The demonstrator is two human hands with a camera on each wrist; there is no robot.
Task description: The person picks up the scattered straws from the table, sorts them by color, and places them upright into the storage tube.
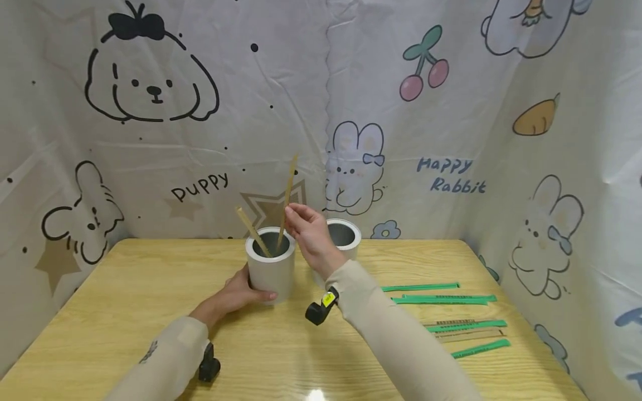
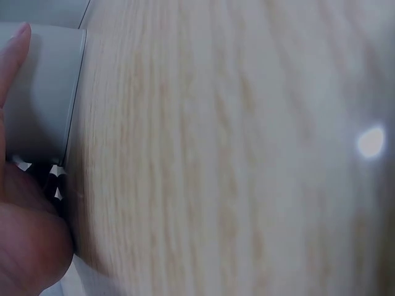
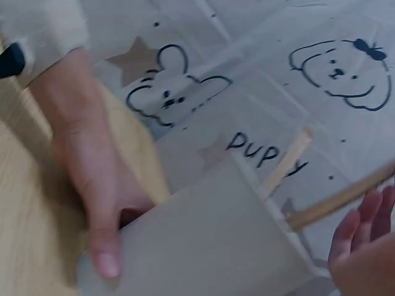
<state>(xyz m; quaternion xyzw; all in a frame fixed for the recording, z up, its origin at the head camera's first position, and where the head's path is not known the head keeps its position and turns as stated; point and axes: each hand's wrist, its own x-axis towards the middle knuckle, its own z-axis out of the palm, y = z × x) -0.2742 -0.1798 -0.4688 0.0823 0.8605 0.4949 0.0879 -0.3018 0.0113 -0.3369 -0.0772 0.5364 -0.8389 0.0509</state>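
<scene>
My left hand (image 1: pixel 244 292) grips a white cylindrical cup (image 1: pixel 271 275) low on its side, with the thumb across the front. In the right wrist view that thumb lies along the cup wall (image 3: pixel 203 240). Between thumb and fingertips, my right hand (image 1: pixel 312 234) pinches a long, thin tan stick (image 1: pixel 288 186) that stands nearly upright, its lower end inside the cup. Another tan stick (image 1: pixel 251 227) leans left against the same cup's rim. A second white cup (image 1: pixel 346 234) stands just behind my right hand, which partly hides it.
Several slim green strips (image 1: pixel 441 299) lie on the right side of the wooden table (image 1: pixel 150 289), along with tan printed ones (image 1: pixel 468 335); my right sleeve (image 1: pixel 396 334) covers some of their ends. A printed cloth (image 1: pixel 281 100) hangs behind the table and along its sides.
</scene>
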